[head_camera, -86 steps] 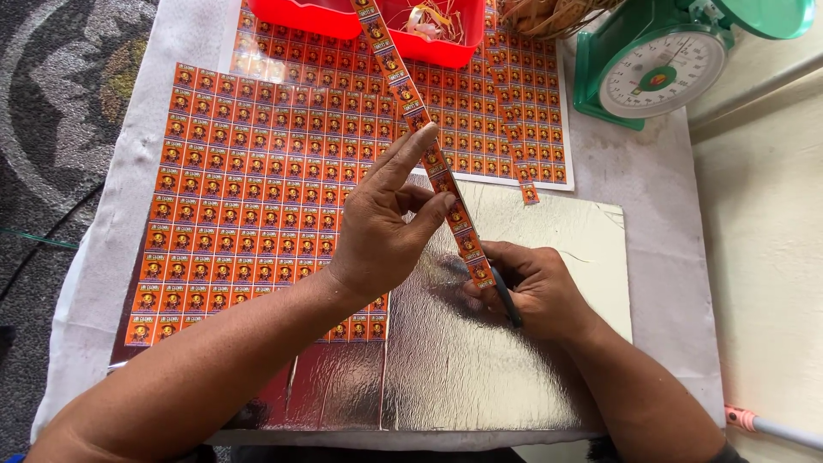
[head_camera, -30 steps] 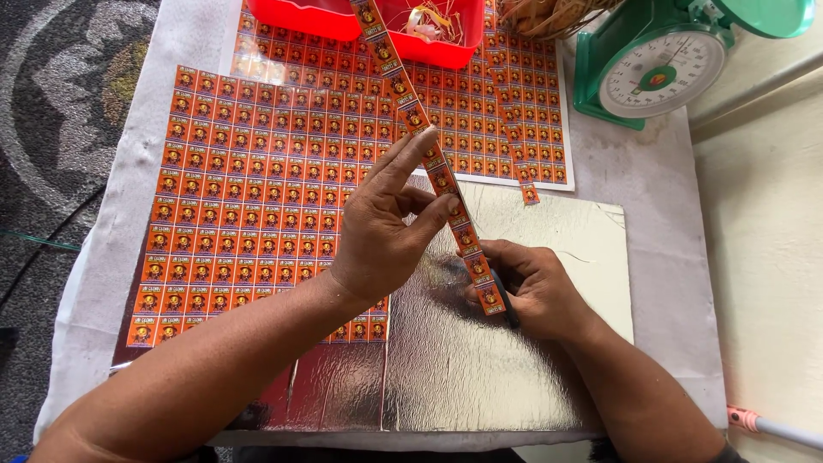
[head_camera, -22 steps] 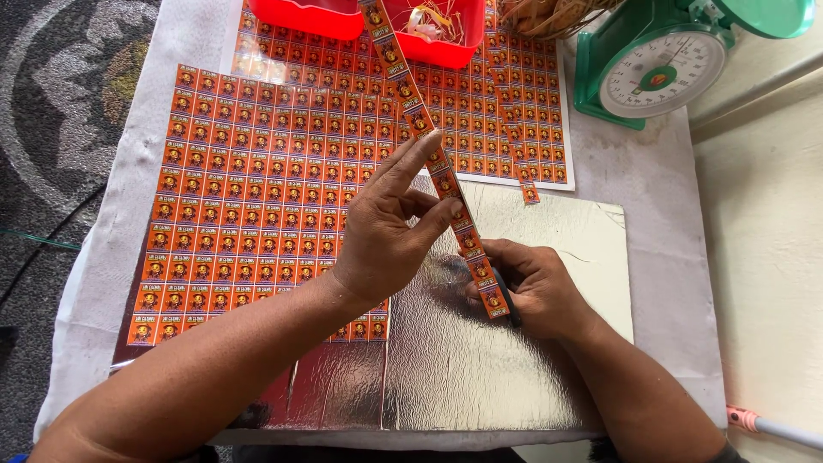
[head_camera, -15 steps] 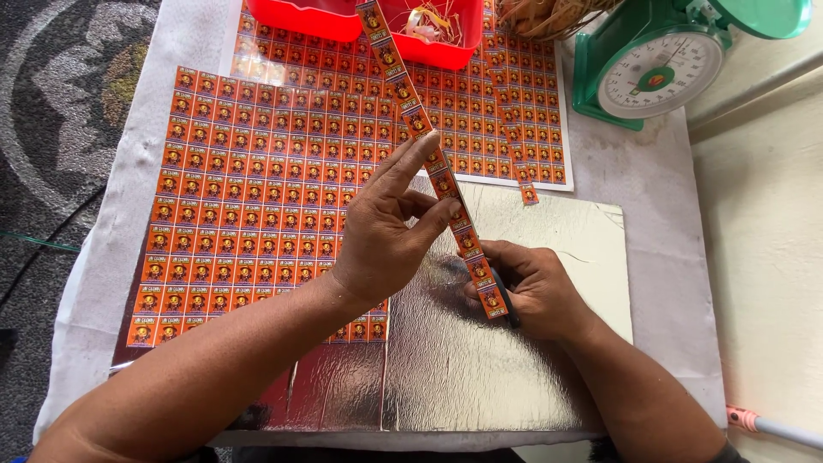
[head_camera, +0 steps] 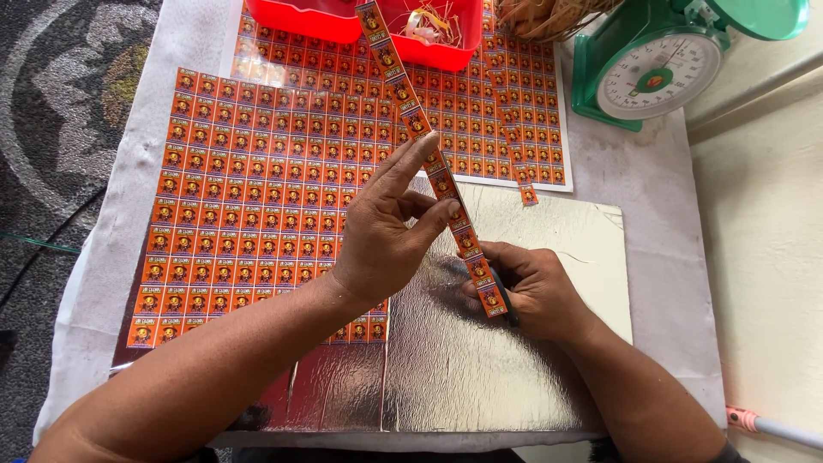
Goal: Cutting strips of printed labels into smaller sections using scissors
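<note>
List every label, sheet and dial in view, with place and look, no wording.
Label strip: long, narrow, orange, held by left hand and right hand.
Near label sheet: orange grid, table left.
Far label sheet: orange grid, white border, top centre.
Foil sheet: silver, front.
Scale dial: round, white, green body, top right.

bright even daylight, sharp focus, glare on the silver foil sheet point(head_camera: 506, 369).
</note>
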